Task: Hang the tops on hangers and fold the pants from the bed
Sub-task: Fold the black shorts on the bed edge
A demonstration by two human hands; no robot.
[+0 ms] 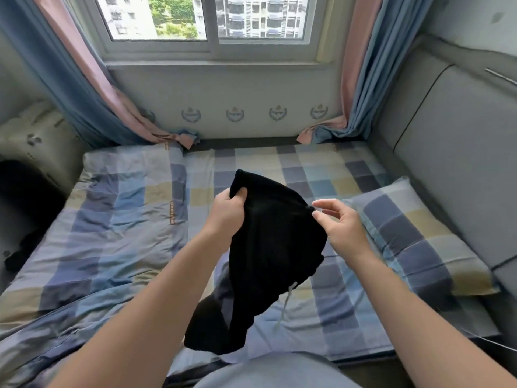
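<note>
Checked blue-and-yellow bed (251,161) is carrying a rumpled matching quilt (112,219) on the L and a checked pillow (414,233) on the R. Black soft-fabric pants (268,247) are hanging in the air over the middle of it. Their long axis is running from the hands down toward the person, w/ the low end slanting L and a white drawstring (282,312) dangling. L hand (228,212) is gripping the top-L edge, fingers curled into the cloth. R hand (340,224) is pinching the R edge btw thumb and forefinger, other fingers fanning loose.

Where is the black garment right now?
Head view, centre: the black garment hangs over the checked bed, left hand gripping its top, right hand pinching its right edge.
</note>
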